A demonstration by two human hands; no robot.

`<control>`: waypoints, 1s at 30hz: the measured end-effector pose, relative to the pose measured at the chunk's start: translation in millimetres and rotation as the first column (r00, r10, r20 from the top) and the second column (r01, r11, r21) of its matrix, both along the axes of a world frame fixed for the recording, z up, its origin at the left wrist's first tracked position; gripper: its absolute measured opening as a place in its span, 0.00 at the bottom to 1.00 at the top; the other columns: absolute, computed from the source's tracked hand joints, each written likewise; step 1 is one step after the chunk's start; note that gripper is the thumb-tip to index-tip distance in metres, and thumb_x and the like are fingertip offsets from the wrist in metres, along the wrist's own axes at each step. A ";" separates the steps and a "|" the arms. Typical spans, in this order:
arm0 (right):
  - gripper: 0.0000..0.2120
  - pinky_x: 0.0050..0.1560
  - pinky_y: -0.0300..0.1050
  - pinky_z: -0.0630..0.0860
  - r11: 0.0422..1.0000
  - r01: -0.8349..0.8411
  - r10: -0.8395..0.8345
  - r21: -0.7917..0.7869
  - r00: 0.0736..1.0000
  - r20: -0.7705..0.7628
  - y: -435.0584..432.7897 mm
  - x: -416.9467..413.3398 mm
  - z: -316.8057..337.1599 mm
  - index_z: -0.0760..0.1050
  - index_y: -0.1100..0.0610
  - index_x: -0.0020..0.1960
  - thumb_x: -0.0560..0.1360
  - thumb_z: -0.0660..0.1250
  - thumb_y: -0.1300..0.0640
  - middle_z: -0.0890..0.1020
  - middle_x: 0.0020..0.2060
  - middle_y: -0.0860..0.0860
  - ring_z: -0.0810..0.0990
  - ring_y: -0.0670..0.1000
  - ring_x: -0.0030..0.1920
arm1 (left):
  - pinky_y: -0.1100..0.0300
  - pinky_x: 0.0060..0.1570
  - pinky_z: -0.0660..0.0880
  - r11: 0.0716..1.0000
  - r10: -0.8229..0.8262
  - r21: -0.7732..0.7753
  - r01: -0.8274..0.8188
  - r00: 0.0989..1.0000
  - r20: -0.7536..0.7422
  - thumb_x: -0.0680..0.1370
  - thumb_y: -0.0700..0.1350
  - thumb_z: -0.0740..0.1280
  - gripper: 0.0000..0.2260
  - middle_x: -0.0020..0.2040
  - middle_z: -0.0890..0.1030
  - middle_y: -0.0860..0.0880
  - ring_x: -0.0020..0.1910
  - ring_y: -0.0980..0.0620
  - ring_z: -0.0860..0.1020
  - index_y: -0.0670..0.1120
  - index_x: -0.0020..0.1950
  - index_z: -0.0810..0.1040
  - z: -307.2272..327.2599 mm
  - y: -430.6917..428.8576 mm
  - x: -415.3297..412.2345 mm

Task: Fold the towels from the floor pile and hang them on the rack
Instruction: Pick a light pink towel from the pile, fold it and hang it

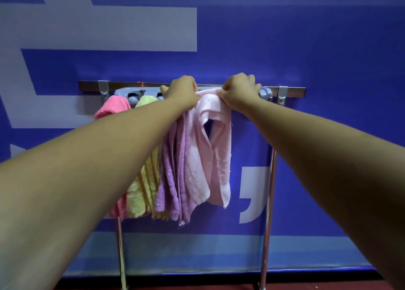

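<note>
A pale pink towel [213, 149] hangs folded over the grey top bar of the rack [125, 91]. My left hand [182, 90] grips its top edge at the left end. My right hand [240, 92] pinches the same top edge at the right end, fingers curled. To the left on the same bar hang a lilac towel [173, 180], a yellow towel [142, 193] and a coral pink towel [114, 106], partly hidden behind my left forearm. The floor pile is out of view.
The rack stands on two chrome legs [268, 213] in front of a blue wall with pale lettering. A metal rail with hooks [291, 91] runs behind the rack's top. A strip of dark red floor [197, 284] shows at the bottom.
</note>
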State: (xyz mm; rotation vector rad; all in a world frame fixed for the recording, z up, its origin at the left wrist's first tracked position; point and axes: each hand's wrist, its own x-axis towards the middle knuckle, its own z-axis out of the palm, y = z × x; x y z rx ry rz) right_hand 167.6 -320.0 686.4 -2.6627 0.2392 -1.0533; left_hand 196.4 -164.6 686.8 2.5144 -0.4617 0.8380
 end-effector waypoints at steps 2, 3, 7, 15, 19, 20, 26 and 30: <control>0.15 0.62 0.56 0.63 0.991 0.072 -0.073 -0.113 0.997 -0.006 2.2 4.1 -7.7 0.81 0.55 0.52 0.79 0.64 0.44 0.76 0.57 0.55 0.68 0.61 0.63 | 0.50 0.55 0.60 0.974 0.025 0.220 -0.048 0.994 0.108 0.79 0.45 0.63 0.04 0.51 0.82 0.49 0.57 0.44 0.76 0.52 0.52 0.76 -8.0 -4.0 3.4; 0.16 0.62 0.56 0.62 0.980 0.104 -0.104 -0.171 0.995 0.006 2.5 3.4 -11.6 0.81 0.54 0.54 0.79 0.65 0.43 0.76 0.57 0.55 0.68 0.61 0.63 | 0.49 0.56 0.60 0.957 0.018 0.286 -0.057 0.990 0.137 0.79 0.45 0.62 0.04 0.50 0.81 0.49 0.57 0.44 0.75 0.52 0.51 0.75 -10.7 -4.2 4.0; 0.11 0.56 0.54 0.61 0.949 0.129 -0.070 -0.287 0.976 0.205 -0.2 -10.9 -22.9 0.82 0.53 0.46 0.76 0.68 0.46 0.75 0.53 0.54 0.69 0.60 0.59 | 0.48 0.57 0.63 0.917 -0.025 0.383 -0.113 0.941 0.337 0.80 0.48 0.64 0.08 0.55 0.76 0.44 0.59 0.42 0.71 0.46 0.56 0.74 -13.3 1.0 0.5; 0.11 0.35 0.53 0.77 0.965 -0.195 0.179 0.178 0.979 0.098 9.2 -44.2 -66.3 0.73 0.60 0.37 0.71 0.57 0.54 0.79 0.33 0.56 0.79 0.62 0.37 | 0.56 0.44 0.68 0.972 -0.220 -0.084 0.219 0.976 0.000 0.79 0.43 0.61 0.08 0.54 0.80 0.43 0.54 0.43 0.77 0.42 0.55 0.76 -40.8 -5.6 -38.0; 0.13 0.31 0.45 0.79 0.603 -0.408 0.420 0.686 0.893 0.162 4.7 -43.3 -76.4 0.78 0.58 0.55 0.75 0.58 0.65 0.83 0.43 0.56 0.80 0.56 0.33 | 0.54 0.52 0.71 0.881 -0.386 -0.347 0.321 0.913 -0.136 0.79 0.50 0.63 0.14 0.58 0.79 0.47 0.57 0.47 0.77 0.46 0.61 0.74 -56.6 -7.9 -43.3; 0.14 0.30 0.43 0.76 0.483 -0.426 0.464 0.765 0.865 0.190 4.4 -43.4 -77.1 0.77 0.58 0.58 0.77 0.58 0.67 0.82 0.44 0.56 0.79 0.54 0.32 | 0.55 0.56 0.71 0.862 -0.408 -0.388 0.328 0.901 -0.145 0.79 0.50 0.64 0.16 0.60 0.79 0.50 0.59 0.48 0.76 0.49 0.66 0.73 -60.3 -6.2 -41.7; 0.11 0.31 0.43 0.56 0.453 -0.418 0.490 0.788 0.855 0.172 6.2 -28.8 -84.8 0.71 0.56 0.34 0.73 0.59 0.68 0.67 0.30 0.53 0.61 0.50 0.30 | 0.57 0.44 0.65 0.912 -0.328 -0.304 0.275 0.934 -0.138 0.79 0.42 0.60 0.04 0.49 0.80 0.44 0.52 0.43 0.76 0.45 0.46 0.74 -72.6 -2.7 -33.7; 0.18 0.29 0.42 0.54 0.622 -0.439 0.344 0.648 0.897 0.277 3.3 -25.5 -79.7 0.62 0.53 0.30 0.75 0.63 0.61 0.61 0.28 0.49 0.57 0.48 0.30 | 0.55 0.39 0.62 0.961 -0.237 -0.178 0.211 0.961 -0.142 0.78 0.38 0.59 0.12 0.39 0.75 0.42 0.45 0.42 0.74 0.45 0.34 0.67 -78.1 2.8 -32.3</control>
